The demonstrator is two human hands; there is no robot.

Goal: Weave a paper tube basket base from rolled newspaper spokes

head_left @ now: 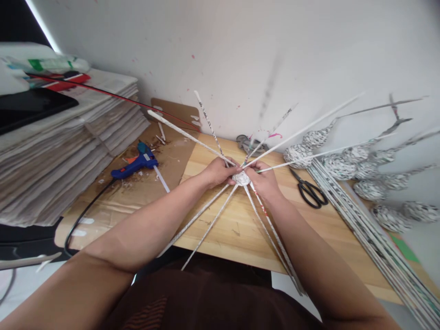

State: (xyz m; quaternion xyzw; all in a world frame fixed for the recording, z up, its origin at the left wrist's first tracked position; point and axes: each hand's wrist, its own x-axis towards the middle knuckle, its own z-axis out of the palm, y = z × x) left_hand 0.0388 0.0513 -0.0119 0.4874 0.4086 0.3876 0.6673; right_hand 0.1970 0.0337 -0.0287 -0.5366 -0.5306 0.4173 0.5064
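Left hand and right hand, fingers pinched closed on a small round paper base midway between, neither nearer; paper spokes radiating outward; black scissors right, blue glue gun left.

Rough woven-paper base meets the left grip over a smooth wooden surface; farther left, plastic glue gun.

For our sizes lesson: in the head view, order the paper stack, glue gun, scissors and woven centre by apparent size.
1. Paper stack
2. Glue gun and scissors: too alike to rank
3. Woven centre
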